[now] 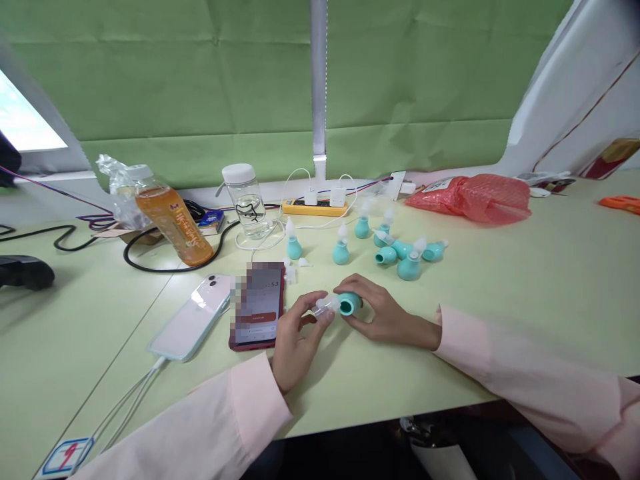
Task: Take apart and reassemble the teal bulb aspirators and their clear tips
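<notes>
My left hand (300, 337) pinches a clear plastic nozzle piece (326, 306) between thumb and fingers. Close to it, my right hand (377, 310) grips a teal rubber bulb (349, 304), its round open mouth facing left toward the nozzle piece. Whether the two parts touch is hard to make out. Beyond my hands, several like teal bulbs with clear tips stand upright, among them one bulb (341, 251) and another (294, 247). To the right, a bulb (385, 256) lies on its side in a loose cluster. Small clear pieces (290, 272) lie behind the dark phone.
A lit phone (257, 310) lies left of my left hand, beside a white phone (193, 320) with cables. Farther back are an orange drink bottle (175, 220), a clear water bottle (249, 203), a yellow power strip (313, 208) and a red plastic bag (473, 198).
</notes>
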`<state>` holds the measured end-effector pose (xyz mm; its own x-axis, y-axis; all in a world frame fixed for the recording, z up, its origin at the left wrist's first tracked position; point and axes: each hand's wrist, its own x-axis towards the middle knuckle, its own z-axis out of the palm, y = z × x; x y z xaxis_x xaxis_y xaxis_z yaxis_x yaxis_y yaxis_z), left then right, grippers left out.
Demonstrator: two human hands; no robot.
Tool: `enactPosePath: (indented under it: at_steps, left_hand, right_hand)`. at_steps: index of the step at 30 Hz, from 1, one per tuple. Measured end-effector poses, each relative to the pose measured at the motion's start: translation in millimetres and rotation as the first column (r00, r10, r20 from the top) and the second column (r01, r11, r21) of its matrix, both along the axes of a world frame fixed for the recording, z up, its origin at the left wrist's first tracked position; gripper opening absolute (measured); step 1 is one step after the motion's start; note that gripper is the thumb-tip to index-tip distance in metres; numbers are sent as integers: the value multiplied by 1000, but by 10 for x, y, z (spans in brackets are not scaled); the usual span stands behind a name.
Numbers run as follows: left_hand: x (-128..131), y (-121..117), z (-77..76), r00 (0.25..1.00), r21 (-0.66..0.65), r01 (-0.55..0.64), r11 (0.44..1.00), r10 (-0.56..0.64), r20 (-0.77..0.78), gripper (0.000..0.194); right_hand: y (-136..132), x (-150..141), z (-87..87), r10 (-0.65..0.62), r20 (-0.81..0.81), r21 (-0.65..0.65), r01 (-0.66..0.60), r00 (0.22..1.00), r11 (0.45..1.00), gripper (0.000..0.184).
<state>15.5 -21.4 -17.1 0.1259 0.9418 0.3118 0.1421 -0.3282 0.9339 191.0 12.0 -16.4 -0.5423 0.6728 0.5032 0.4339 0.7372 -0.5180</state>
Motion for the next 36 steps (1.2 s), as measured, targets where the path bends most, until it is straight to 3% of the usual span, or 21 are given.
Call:
enactPosePath:
  at_steps: [6,12,17,21,23,27,32,36]
  left_hand:
    - [12,-18,-8,998,44,53,998,-52,-38,19]
    - [13,-8,-15,992,-44,127,991,-128,-15,20]
    - [10,11,-3,992,-125,130,984,-129,17,22]
    - [4,10,-11,991,-70,113,991,-117,-69,21]
    - [-1,3,-22,986,-3,100,995,-100,-137,19]
    - [-14,-12,-24,967,153,134,979,-95,-234,18]
    - [-21,-24,4,928,264,170,950,-63,-368,16]
    - [-28,-33,0,907,283,226,932,-95,-411,17]
  right_hand:
    - [-31,24,94,-213,163,63,205,963,977,17]
    - [-43,39,82,-153,222,121,129,963,984,16]
    - [-46,39,13,-186,196,217,143,963,966,10]
    - [-61,18,-18,-226,215,234,174,950,956,9]
    - [-78,-4,-2,-209,221,144,180,953,973,7]
    - [-110,-45,78,-136,166,-201,169,977,965,8]
    - [-108,-19,184,30,152,-540,58,988,840,9]
    - [-78,36,244,143,146,-677,-7,979,736,10]
